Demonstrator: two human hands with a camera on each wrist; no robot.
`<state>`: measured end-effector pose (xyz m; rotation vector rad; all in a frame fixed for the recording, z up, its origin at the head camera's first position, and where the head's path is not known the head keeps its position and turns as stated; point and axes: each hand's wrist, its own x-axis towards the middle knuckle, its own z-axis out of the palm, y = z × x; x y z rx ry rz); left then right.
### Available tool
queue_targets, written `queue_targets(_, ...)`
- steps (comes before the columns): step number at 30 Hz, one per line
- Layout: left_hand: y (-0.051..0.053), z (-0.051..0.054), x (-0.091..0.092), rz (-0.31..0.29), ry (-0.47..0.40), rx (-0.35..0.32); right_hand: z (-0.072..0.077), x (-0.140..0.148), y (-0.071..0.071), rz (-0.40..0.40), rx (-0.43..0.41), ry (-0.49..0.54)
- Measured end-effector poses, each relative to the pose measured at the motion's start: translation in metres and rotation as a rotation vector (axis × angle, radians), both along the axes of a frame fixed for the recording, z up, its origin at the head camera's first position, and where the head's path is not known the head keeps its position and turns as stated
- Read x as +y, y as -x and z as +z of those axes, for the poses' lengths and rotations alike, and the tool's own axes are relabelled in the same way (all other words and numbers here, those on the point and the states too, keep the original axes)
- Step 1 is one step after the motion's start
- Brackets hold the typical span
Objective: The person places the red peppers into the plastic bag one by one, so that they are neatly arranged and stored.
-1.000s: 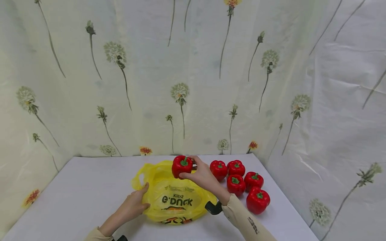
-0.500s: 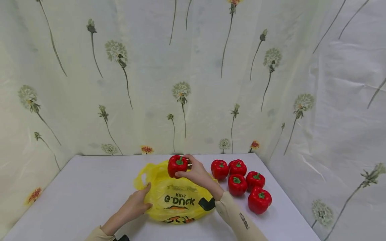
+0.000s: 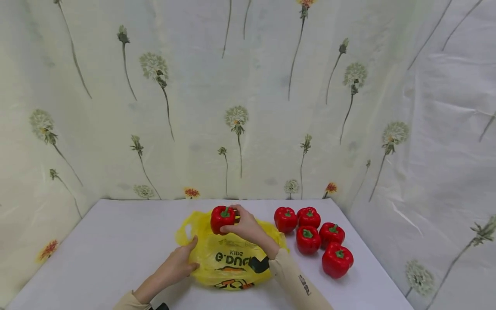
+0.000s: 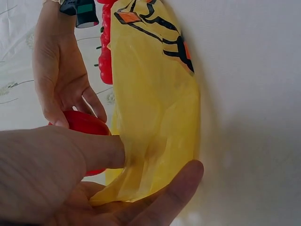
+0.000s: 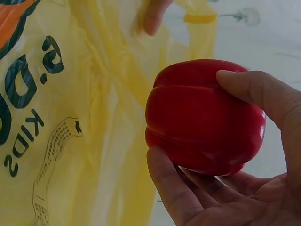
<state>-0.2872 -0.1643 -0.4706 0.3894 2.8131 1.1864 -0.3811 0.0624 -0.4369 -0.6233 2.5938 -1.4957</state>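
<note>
A yellow plastic bag (image 3: 217,270) with dark printed lettering lies on the table in front of me. My left hand (image 3: 176,263) holds its left edge, thumb on one side and fingers on the other; the left wrist view shows the film (image 4: 150,94) bunched between them. My right hand (image 3: 249,228) grips a red bell pepper (image 3: 221,220) with a green stem, over the bag's far left part. Up close in the right wrist view, thumb and fingers clasp the pepper (image 5: 202,117) from opposite sides. The bag's inside is mostly hidden.
Several more red bell peppers (image 3: 308,240) stand grouped on the right of the white table (image 3: 128,241), the nearest pepper (image 3: 337,260) closest to the front. A flower-printed curtain (image 3: 263,129) hangs behind the table's back edge and along the sides.
My right hand has carried the bell pepper leftward and slightly lower over the bag, nearer to my left hand. The left hand keeps its hold in about the same place.
</note>
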Motion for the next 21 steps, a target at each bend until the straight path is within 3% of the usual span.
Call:
queue_targets(10,0.0,0.002,0.002,-0.002,0.01,-0.014,-0.014,-0.012,0.006,0.021,-0.008,-0.022)
queue_targets(21,0.005,-0.002,0.004,-0.015,0.033,-0.025,-0.03,-0.026,0.01,0.012,-0.105,-0.02)
